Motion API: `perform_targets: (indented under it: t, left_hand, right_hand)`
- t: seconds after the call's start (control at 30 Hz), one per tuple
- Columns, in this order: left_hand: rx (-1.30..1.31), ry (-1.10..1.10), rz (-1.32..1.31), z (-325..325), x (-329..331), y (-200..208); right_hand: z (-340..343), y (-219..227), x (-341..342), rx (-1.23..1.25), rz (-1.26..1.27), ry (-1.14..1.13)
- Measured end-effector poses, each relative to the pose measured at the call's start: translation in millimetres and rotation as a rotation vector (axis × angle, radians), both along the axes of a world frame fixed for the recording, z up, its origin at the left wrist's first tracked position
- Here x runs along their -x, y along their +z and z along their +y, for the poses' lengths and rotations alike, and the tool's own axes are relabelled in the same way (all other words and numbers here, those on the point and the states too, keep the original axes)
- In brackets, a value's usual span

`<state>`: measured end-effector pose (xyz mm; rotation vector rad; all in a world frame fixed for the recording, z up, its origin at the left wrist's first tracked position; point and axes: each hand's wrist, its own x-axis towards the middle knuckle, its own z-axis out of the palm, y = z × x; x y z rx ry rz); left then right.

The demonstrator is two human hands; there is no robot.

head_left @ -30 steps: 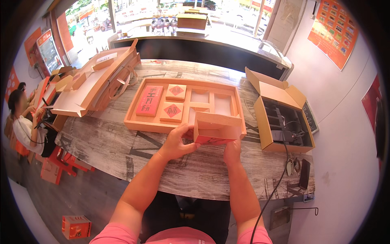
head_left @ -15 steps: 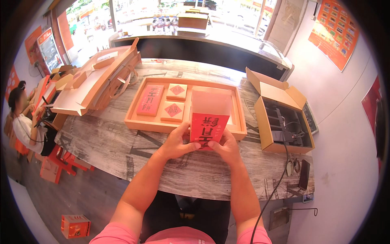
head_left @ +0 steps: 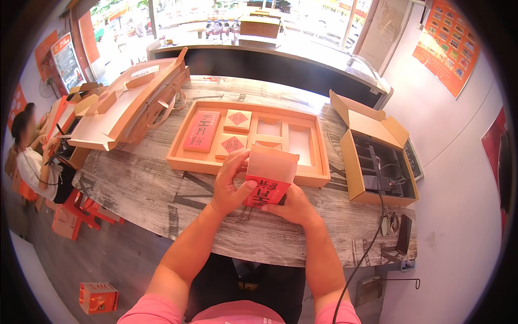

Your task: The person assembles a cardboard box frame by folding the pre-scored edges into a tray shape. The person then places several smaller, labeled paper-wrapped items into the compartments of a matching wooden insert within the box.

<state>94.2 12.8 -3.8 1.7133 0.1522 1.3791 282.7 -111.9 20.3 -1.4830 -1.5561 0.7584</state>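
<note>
Both of my hands hold a red carton [head_left: 268, 190] with dark lettering, tilted above the table just in front of a shallow cardboard gift tray [head_left: 194, 167]. My left hand [head_left: 232, 186] grips its left side, thumb on the front face. Around its lower right end is my right hand [head_left: 295, 206], partly hiding the lettering. A pale, unprinted flap or inner face shows at the carton's far end. In the tray lie a long red box [head_left: 202, 131] and two small square boxes with red diamonds, the far one [head_left: 237, 120] and the near one [head_left: 232, 144]. Recessed compartments show pale bottoms at the tray's right.
An open brown box [head_left: 353, 170] with black equipment stands right, its cable [head_left: 372, 237] running toward me. Keys [head_left: 389, 224] and a dark case [head_left: 403, 234] lie near the table's right edge. Stacked cardboard trays [head_left: 129, 102] fill the left. A seated person [head_left: 38, 162] works beyond.
The carton has come down closer to me and tipped, its printed face now foreshortened. My left hand has moved up along its side, and my right hand has shifted under its lower end.
</note>
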Motion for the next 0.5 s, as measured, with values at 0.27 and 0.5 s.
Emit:
perform_targets:
  t: [0.27,0.5]
  left_hand:
    - [-0.152,0.069,0.037,-10.8,-1.0,12.9]
    - [-0.302,0.071,0.034,-11.0,-2.6,18.7]
  right_hand:
    - [0.2,-7.5,4.2,-0.718,0.125,-0.167]
    - [-4.1,19.8,2.8,-0.967,-0.282,-0.201]
